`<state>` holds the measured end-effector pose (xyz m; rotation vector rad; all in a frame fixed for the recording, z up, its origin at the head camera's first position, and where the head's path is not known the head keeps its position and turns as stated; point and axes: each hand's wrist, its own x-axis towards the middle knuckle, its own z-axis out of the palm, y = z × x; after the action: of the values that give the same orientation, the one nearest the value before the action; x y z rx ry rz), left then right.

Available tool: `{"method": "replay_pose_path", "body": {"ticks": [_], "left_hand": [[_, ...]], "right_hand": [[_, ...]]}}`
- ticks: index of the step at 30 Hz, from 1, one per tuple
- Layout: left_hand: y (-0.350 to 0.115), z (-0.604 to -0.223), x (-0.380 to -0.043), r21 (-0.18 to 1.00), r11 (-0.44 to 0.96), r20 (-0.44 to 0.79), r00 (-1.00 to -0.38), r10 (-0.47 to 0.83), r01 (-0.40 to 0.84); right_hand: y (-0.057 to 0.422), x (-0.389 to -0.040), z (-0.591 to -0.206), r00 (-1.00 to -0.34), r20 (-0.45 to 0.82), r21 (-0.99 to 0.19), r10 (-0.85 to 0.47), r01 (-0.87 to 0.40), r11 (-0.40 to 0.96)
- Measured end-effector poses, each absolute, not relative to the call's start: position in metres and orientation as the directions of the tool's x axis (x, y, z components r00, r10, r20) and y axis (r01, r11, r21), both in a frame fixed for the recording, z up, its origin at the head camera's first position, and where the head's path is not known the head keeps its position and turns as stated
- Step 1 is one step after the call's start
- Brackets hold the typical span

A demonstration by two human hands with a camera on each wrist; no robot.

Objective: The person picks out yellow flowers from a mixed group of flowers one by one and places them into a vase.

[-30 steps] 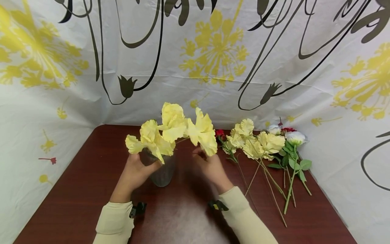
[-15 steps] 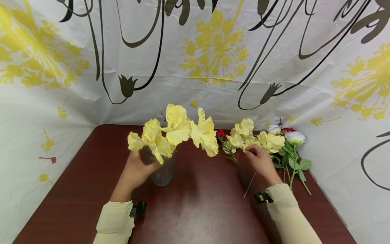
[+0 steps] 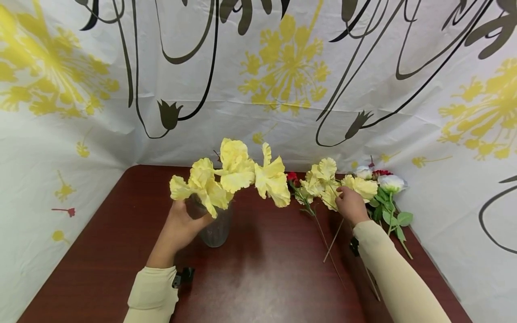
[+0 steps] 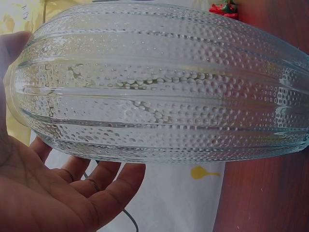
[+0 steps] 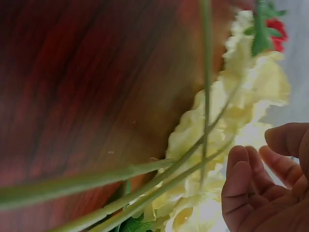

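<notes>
On the left side of the table, my left hand (image 3: 177, 231) grips the neck of a clear glass vase (image 3: 216, 231). The left wrist view shows the vase's dimpled, ribbed wall (image 4: 159, 96), with the thumb on one side and the fingers on the other. Large yellow artificial flowers (image 3: 234, 168) spread above the vase and hide its mouth. My right hand (image 3: 351, 206) is over more yellow flowers (image 3: 321, 177) lying at the right. In the right wrist view its fingers are loosely bent, the thumb apart, with green stems (image 5: 120, 174) just beyond the fingertips and nothing visibly held.
White flowers (image 3: 392, 183) with green leaves lie at the far right. A red flower (image 3: 292, 178) lies left of the loose yellow ones, its thin stem reaching toward the front. A patterned white cloth (image 3: 226, 94) hangs behind and beside the brown table (image 3: 258, 287).
My right hand has left the flowers above the vase and moved right to the loose yellow flowers, then slightly farther right. The left hand stays at the vase.
</notes>
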<state>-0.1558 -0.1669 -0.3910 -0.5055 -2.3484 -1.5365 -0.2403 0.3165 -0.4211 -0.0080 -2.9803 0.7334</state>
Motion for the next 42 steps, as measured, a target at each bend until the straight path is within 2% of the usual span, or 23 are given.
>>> {"method": "replay_pose_path", "body": {"ticks": [6,16,24,30,35,42], "left_hand": [[-0.168,-0.392,-0.157,0.819,0.364,0.423,-0.895,0.138,0.443],[-0.168,-0.39,-0.156,0.824,0.358,0.419,-0.898,0.138,0.439],[-0.169,-0.395,-0.158,0.818,0.38,0.414,-0.901,0.131,0.431],[-0.169,-0.394,-0.158,0.814,0.379,0.425,-0.896,0.129,0.441],[-0.169,-0.393,-0.158,0.816,0.372,0.427,-0.895,0.129,0.443],[-0.169,-0.393,-0.158,0.818,0.389,0.407,-0.904,0.127,0.423]], "right_hand": [[0.317,-0.253,-0.427,-0.999,0.048,-0.343,-0.013,-0.029,0.939],[0.317,-0.266,-0.425,-0.998,-0.064,-0.319,0.022,0.041,0.947],[0.326,-0.272,-0.417,-0.997,-0.079,-0.364,-0.022,0.008,0.931],[0.331,-0.266,-0.386,-0.994,-0.091,-0.378,-0.066,-0.027,0.925],[0.335,-0.259,-0.36,-0.989,-0.115,-0.435,-0.09,-0.032,0.9],[0.336,-0.251,-0.342,-0.997,-0.027,-0.543,-0.074,-0.047,0.838]]}}
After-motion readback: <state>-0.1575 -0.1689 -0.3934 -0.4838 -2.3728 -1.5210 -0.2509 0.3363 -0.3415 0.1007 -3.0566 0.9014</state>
